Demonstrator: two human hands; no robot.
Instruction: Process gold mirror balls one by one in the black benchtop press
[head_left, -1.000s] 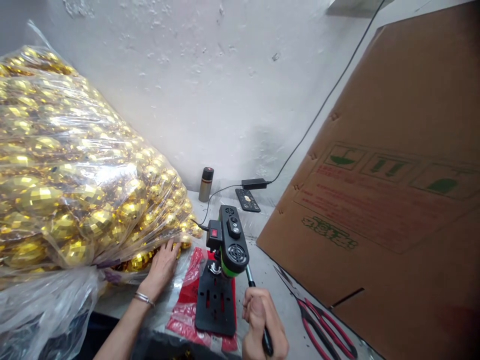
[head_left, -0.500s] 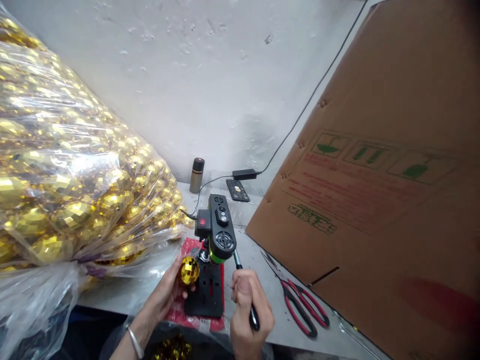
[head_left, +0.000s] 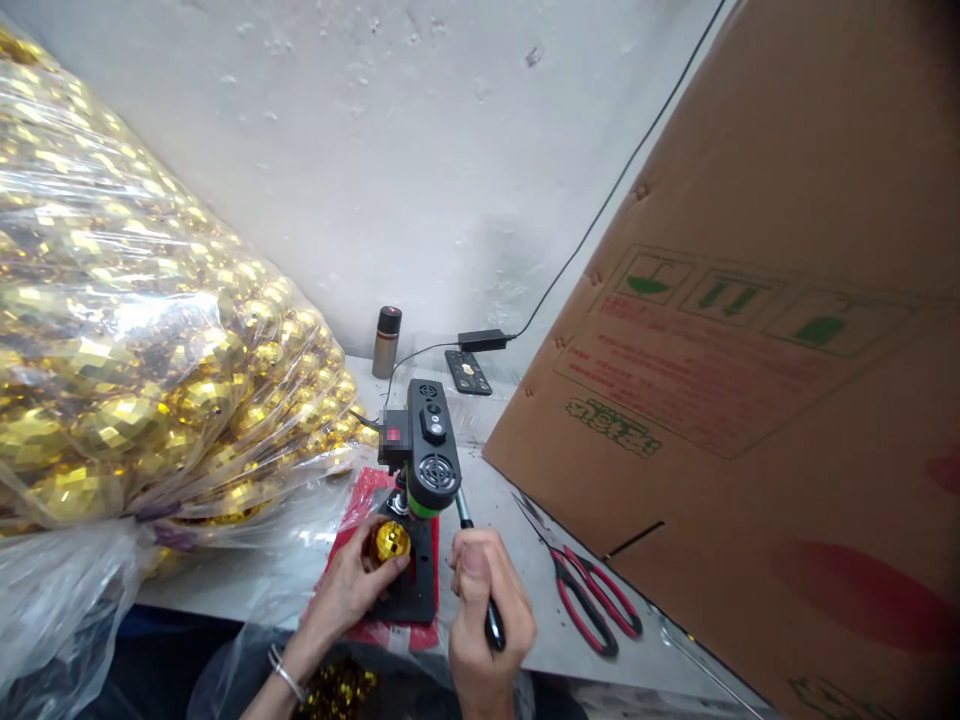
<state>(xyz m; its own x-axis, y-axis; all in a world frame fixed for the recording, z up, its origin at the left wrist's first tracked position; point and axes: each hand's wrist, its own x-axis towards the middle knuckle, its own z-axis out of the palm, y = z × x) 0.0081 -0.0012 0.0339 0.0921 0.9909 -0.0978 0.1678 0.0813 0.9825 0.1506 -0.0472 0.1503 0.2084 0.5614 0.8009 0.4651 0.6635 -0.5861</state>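
Observation:
In my left hand (head_left: 352,580) is a small gold mirror-tiled ball (head_left: 392,541), gripped between thumb and fingers over the black base plate (head_left: 411,603) of a small bench drill press. The drill's black head (head_left: 433,440), with a green band at its lower end, stands above and slightly beyond the ball. My right hand (head_left: 491,605) is closed around the black-gripped lever (head_left: 466,515) that runs up to the drill's right side. A red plastic sheet (head_left: 365,490) lies under the base plate. The drill's tip is hard to make out.
A large clear bag of gold mirror balls (head_left: 150,400) fills the left. Red-handled scissors (head_left: 592,600) lie right of the drill, beside a leaning cardboard box (head_left: 720,350). Toward the wall are a bottle (head_left: 386,343), a phone (head_left: 467,372) and a power adapter (head_left: 482,340).
My left hand has brought the ball rightward from beside the base plate to over it, and its thumb now lies across the ball's front. My right hand keeps hold of the lever.

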